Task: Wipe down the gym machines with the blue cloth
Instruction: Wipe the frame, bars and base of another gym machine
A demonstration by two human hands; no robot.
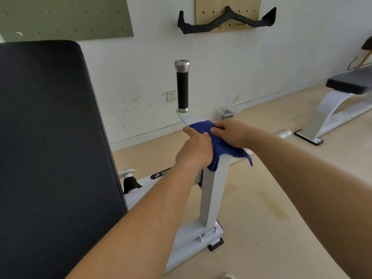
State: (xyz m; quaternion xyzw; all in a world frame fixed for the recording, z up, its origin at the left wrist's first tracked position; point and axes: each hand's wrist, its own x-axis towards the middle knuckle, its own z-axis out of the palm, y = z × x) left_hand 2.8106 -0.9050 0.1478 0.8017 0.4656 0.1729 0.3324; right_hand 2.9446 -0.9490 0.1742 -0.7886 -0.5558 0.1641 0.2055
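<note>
A blue cloth (pixel 218 147) is draped over the top of a white upright post (pixel 214 190) of a gym machine, at the centre of the view. My left hand (pixel 194 149) grips the cloth from the left side. My right hand (pixel 231 132) lies on top of it, pressing it onto the white bracket. Just beyond the cloth, a black handle (pixel 182 88) with a silver cap stands upright on that bracket. The machine's large black back pad (pixel 50 137) fills the left side.
A second bench with a black pad (pixel 350 82) and white curved leg stands at the right. A black pull bar (pixel 225 22) hangs on a wooden pegboard on the wall. The machine's white base foot (pixel 201 236) rests on the beige floor, with a small clear box (pixel 227 113) by the wall.
</note>
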